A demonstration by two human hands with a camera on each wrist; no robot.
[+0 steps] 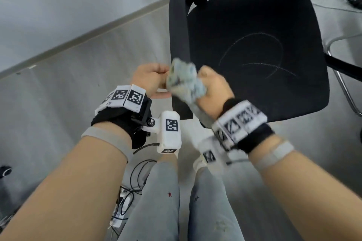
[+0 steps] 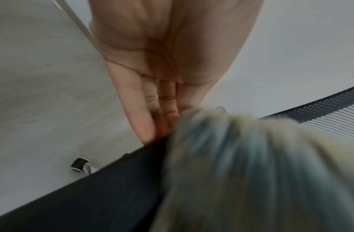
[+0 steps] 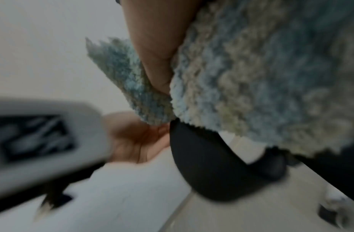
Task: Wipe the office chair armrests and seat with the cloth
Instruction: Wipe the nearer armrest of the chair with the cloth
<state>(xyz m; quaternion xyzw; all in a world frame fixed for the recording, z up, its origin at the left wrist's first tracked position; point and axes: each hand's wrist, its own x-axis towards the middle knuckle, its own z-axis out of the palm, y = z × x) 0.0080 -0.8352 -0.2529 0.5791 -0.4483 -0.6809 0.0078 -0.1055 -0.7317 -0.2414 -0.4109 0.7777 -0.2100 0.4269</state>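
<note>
Both hands up front of black chair [image 1: 254, 49]. Right hand [image 1: 212, 92] gripping bunched blue-grey cloth [image 1: 184, 82], blurry. Left hand [image 1: 150, 78] right beside cloth, touching its edge, over left armrest [image 1: 177, 31]. Faint chalky curved marks on seat. Cables [image 1: 133, 182] on floor by legs.

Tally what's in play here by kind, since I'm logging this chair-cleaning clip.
Chair: 1
Cloth: 1
Hands: 2, left hand and right hand
Total: 4
</note>
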